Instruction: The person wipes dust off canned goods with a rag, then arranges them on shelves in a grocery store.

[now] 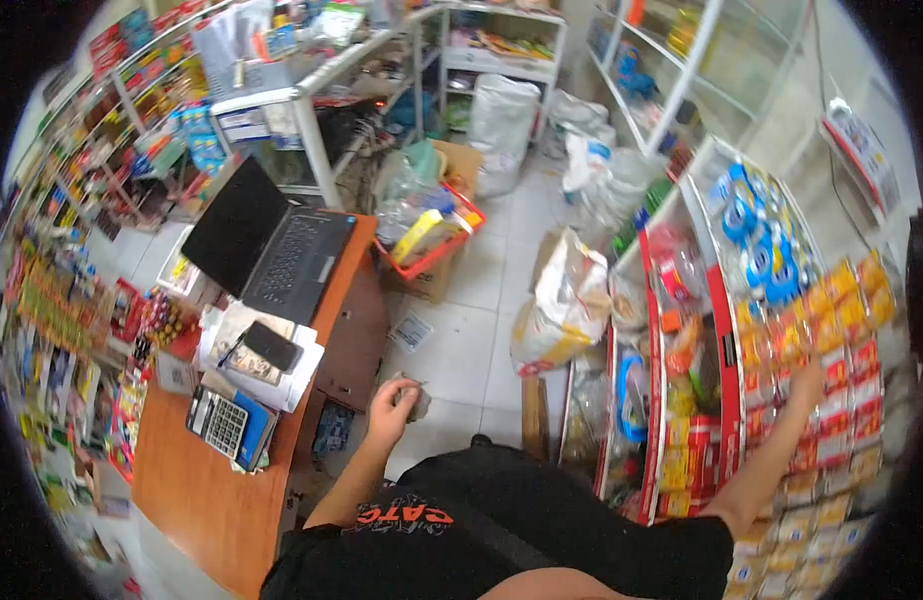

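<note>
My left hand (390,412) is closed around a small crumpled greyish cloth (420,402), above the floor beside the wooden desk. Far to the right, my right hand (808,384) reaches against hanging strips of sachets (840,372), yellow above and red below. Its fingers are too small and blurred to show whether they grip a sachet. Blue-and-white packs (764,235) lie on the shelf top above these strips.
A laptop (282,245), a phone (270,346) and a calculator (227,425) rest on the wooden desk (197,510). A red basket (442,250) of goods and white sacks (567,310) stand on the tiled floor. Packed shelves (682,400) line the right side.
</note>
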Demonstrator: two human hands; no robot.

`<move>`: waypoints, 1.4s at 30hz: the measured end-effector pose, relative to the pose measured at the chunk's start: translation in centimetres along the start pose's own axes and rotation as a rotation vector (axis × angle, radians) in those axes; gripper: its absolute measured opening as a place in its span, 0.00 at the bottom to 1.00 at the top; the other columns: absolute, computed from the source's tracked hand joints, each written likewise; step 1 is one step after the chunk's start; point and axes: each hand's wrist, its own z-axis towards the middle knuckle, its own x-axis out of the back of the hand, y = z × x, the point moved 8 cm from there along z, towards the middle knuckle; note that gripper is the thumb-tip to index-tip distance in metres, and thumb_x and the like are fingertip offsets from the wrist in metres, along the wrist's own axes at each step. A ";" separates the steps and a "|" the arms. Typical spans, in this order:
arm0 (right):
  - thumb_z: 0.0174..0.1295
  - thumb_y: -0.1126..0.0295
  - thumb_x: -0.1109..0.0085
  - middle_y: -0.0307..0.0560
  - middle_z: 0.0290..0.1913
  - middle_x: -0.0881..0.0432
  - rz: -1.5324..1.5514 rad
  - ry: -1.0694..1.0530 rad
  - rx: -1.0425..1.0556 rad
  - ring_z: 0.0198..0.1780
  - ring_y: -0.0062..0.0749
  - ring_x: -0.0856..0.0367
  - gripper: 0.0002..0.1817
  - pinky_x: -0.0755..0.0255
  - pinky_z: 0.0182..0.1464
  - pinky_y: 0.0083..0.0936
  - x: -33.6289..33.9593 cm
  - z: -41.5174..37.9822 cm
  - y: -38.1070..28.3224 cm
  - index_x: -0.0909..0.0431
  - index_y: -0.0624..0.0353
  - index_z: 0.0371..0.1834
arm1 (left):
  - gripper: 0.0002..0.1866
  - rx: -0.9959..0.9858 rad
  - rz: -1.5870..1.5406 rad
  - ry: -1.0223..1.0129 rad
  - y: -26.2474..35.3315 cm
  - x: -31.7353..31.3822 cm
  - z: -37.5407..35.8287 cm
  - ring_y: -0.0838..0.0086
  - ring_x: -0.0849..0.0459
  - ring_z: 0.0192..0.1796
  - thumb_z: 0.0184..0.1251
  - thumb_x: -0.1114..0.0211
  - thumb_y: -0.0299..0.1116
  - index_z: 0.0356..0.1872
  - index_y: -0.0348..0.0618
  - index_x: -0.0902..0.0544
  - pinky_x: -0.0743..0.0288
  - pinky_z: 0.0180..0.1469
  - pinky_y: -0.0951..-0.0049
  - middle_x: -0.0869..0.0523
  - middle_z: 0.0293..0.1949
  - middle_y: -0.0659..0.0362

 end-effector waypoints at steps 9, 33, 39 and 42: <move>0.54 0.57 0.44 0.50 0.58 0.34 0.010 0.160 -0.112 0.49 0.49 0.25 0.28 0.30 0.47 0.44 -2.0 1.1 3.0 0.36 0.36 0.61 | 0.11 -0.008 -0.041 -0.064 1.4 -0.3 0.5 0.69 0.24 0.43 0.58 0.40 0.35 0.36 0.38 0.21 0.32 0.47 0.72 0.21 0.37 0.55; 0.40 0.53 0.32 0.52 0.39 0.24 0.270 0.573 -0.114 0.42 0.47 0.25 0.24 0.31 0.44 0.39 5.8 -2.9 2.2 0.22 0.57 0.38 | 0.10 0.085 -0.146 -0.085 0.2 -0.8 -0.5 0.75 0.25 0.43 0.64 0.45 0.32 0.38 0.35 0.23 0.34 0.48 0.74 0.21 0.38 0.58; 0.37 0.59 0.29 0.47 0.34 0.26 0.643 0.727 0.192 0.40 0.39 0.27 0.20 0.33 0.43 0.33 10.7 -7.0 -0.4 0.24 0.59 0.30 | 0.17 0.118 -0.446 -0.176 0.8 -2.7 0.0 0.71 0.26 0.50 0.66 0.47 0.33 0.52 0.35 0.31 0.34 0.53 0.70 0.27 0.51 0.55; 0.34 0.65 0.27 0.43 0.31 0.28 0.963 0.651 0.442 0.38 0.34 0.29 0.19 0.34 0.41 0.28 13.1 -11.1 -5.3 0.25 0.58 0.28 | 0.23 0.172 -0.673 -0.258 2.7 -4.4 0.0 0.66 0.30 0.56 0.66 0.49 0.34 0.60 0.37 0.39 0.35 0.57 0.66 0.33 0.58 0.53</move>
